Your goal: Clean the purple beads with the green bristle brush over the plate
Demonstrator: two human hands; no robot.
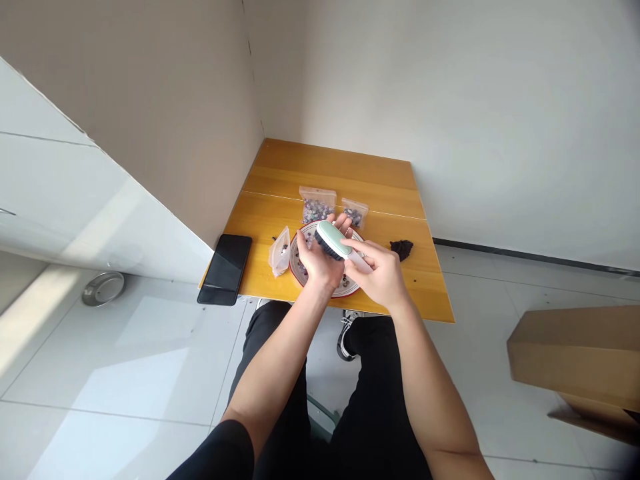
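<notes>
My right hand [381,272] grips the white handle of a scrub brush [334,239] with a pale green top and dark bristles. Beneath the bristles, my left hand [321,263] lies palm up, fingers stretched out, and the brush rests over its palm. Both hands are above a round plate [295,267] with a red rim, which holds scattered small beads. Behind the plate stand two clear zip bags of beads, a larger bag [318,205] and a smaller bag [355,212]. Left of it is an opened plastic bag [279,253] with a few dark beads.
A black phone [225,269] lies at the table's left front corner. Toward the right edge of the wooden table [330,160] is a crumpled dark cloth-like piece [401,250]. A metal bowl [103,288] and a cardboard box [575,353] sit on the floor. Walls border the table behind and left.
</notes>
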